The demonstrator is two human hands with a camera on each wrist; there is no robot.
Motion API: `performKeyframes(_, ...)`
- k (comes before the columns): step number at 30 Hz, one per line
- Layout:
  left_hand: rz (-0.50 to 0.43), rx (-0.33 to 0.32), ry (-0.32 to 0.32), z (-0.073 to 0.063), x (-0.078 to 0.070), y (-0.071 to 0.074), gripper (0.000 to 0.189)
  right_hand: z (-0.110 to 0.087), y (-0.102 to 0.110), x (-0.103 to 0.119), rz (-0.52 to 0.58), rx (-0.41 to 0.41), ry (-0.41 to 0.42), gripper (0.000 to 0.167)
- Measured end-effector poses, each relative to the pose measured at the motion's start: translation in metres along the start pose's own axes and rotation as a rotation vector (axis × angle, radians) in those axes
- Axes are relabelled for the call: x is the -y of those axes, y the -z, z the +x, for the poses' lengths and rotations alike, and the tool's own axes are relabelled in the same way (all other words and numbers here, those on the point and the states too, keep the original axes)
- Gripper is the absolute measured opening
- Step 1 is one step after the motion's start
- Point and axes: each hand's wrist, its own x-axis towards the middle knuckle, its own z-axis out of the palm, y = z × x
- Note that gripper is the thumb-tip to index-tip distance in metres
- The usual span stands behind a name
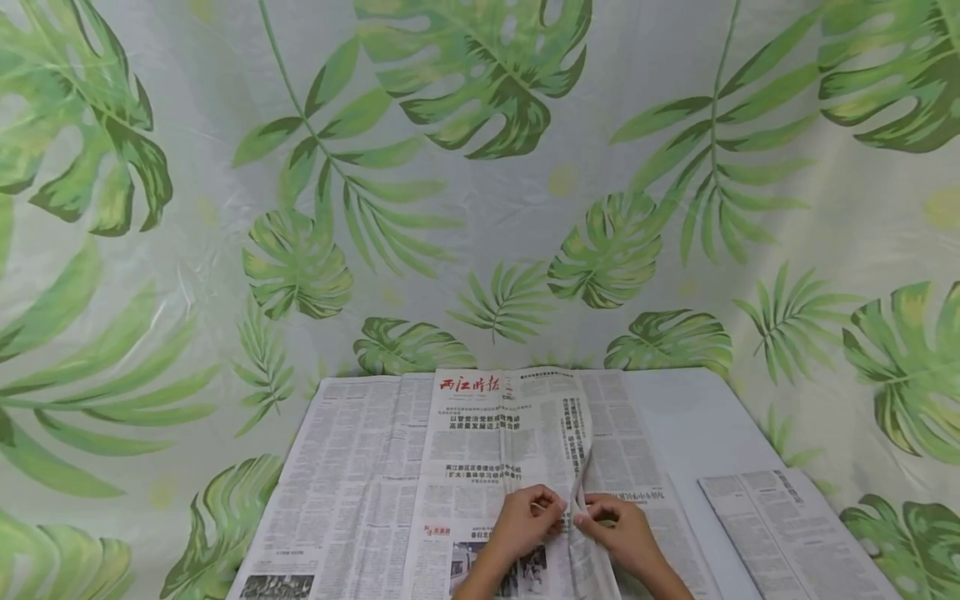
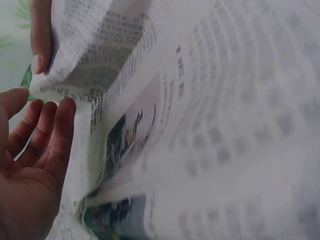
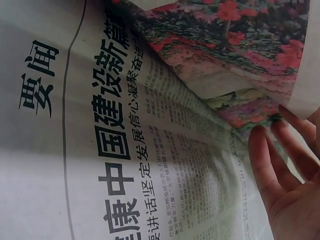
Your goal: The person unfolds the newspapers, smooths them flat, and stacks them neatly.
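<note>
A folded newspaper (image 1: 480, 450) with a red masthead lies over wider spread sheets, its right part lifted in a curled fold. My right hand (image 1: 618, 529) pinches the fold's edge, thumb on the near face. Just left of that edge is my left hand (image 1: 528, 521), fingers loosely bent. In the left wrist view, the thumb and fingertips of the left hand (image 2: 40, 150) are apart, close to the paper's edge. Inside the fold, the right wrist view has bold headline print and a flower photo (image 3: 225, 35), with fingers of the right hand (image 3: 290, 185) behind the sheet.
Spread newspaper sheets (image 1: 337, 467) extend left and right under the folded one. Another folded newspaper (image 1: 787, 533) lies at the right on the white tabletop (image 1: 682, 408). A leaf-patterned curtain (image 1: 480, 208) hangs behind the table.
</note>
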Motion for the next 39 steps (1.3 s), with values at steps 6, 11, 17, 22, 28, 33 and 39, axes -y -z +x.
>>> performKeyframes(6, -0.064, -0.010, -0.002, 0.002, -0.004, -0.012, 0.020, 0.001, -0.001, 0.001, 0.007, 0.014, 0.051, 0.016)
performKeyframes(11, -0.012, -0.066, 0.012, 0.002, -0.009, -0.016, 0.023, 0.000, 0.000, 0.002, 0.027, 0.037, 0.089, 0.014)
performKeyframes(17, 0.034, -0.120, 0.036, 0.003, -0.012, -0.020, 0.018, -0.002, -0.004, 0.001, 0.040, 0.023, 0.079, 0.015)
performKeyframes(22, 0.068, -0.147, 0.048, 0.001, -0.013, -0.023, 0.018, -0.004, -0.006, 0.000, 0.020, 0.026, 0.064, 0.016)
performKeyframes(28, 0.140, -0.183, 0.049, 0.002, -0.014, -0.024, 0.020, -0.008, -0.005, -0.003, 0.053, 0.063, 0.104, 0.015)
performKeyframes(33, 0.137, -0.197, 0.080, 0.003, -0.014, -0.026, 0.014, -0.008, -0.006, -0.002, 0.066, 0.077, 0.102, 0.015)
performKeyframes(39, 0.113, -0.213, 0.089, 0.003, -0.014, -0.025, 0.009, -0.007, -0.008, 0.000, 0.033, 0.073, 0.059, 0.014)
